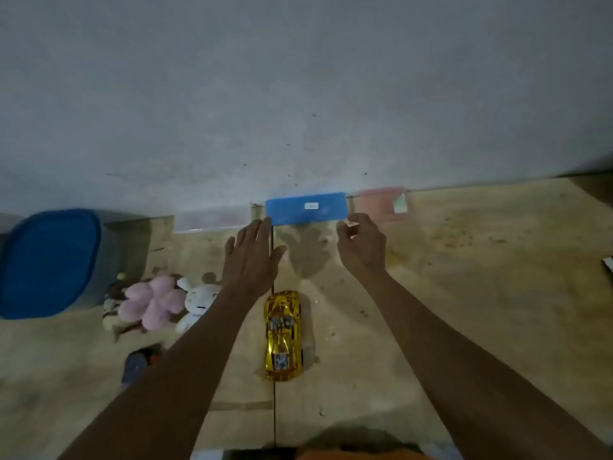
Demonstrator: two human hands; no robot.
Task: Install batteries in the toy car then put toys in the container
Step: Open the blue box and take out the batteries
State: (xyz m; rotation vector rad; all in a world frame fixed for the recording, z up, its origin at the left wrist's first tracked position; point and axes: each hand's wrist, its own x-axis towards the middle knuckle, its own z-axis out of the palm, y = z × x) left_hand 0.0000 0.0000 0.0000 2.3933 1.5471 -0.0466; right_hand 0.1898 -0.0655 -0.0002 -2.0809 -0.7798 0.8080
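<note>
A shiny gold toy car (282, 336) lies on the wooden surface between my forearms, lengthwise. At the wall stands a flat blue box (306, 208) with a small white label. My left hand (251, 252) is stretched out with straight fingers, its fingertips at the box's left corner. My right hand (361, 242) hovers at the box's right corner with loosely curled fingers and holds nothing. Left of the car lie a pink plush toy (153, 302), a white plush rabbit (197, 302) and a brown plush (111, 305). A container with a blue lid (49, 262) stands at the far left.
A pink box (381, 200) leans on the wall right of the blue one. A clear box (212, 220) sits left of it. A dark small object with an orange part (137, 365) lies near my left forearm. A white item (608, 263) shows at the right edge.
</note>
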